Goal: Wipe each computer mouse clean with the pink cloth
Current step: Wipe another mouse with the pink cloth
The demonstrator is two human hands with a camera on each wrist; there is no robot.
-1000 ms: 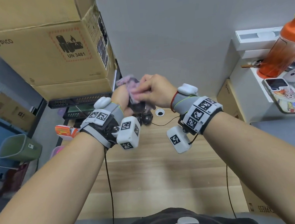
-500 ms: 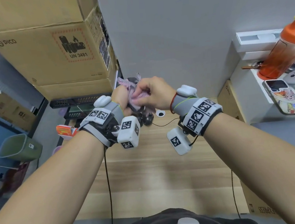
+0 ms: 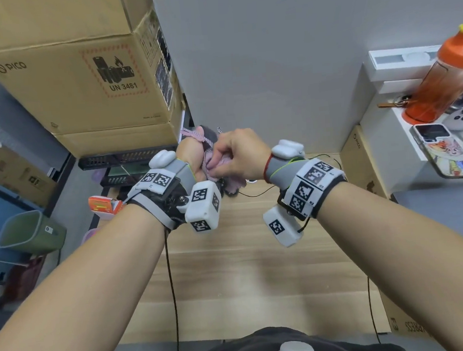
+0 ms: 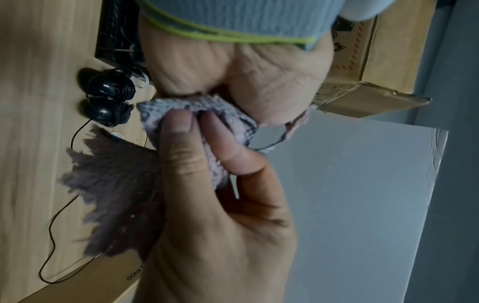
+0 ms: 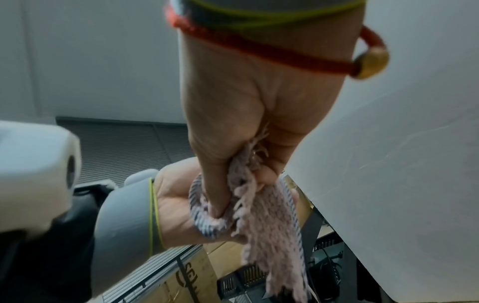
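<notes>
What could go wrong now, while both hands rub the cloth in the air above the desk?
The left hand and right hand bunch the pink cloth so tightly that whatever is inside is hidden; grip could slip. Its hanging fringe may catch the cables of the two black mice below.

Pink cloth: woven, pale pink with a grey-striped hem and frayed fringe; bunched and held above the desk at 12 o'clock in the head view. One fringed end hangs free; another spreads loose.
Mouse in hand: almost wholly covered by the cloth; only a dark patch shows at the top of the bundle. Pose cannot be told.
Mice on desk: two glossy black corded mice, just beside each other, lying on the wooden surface at 10 o'clock in the left wrist view; cables wound about them.
</notes>
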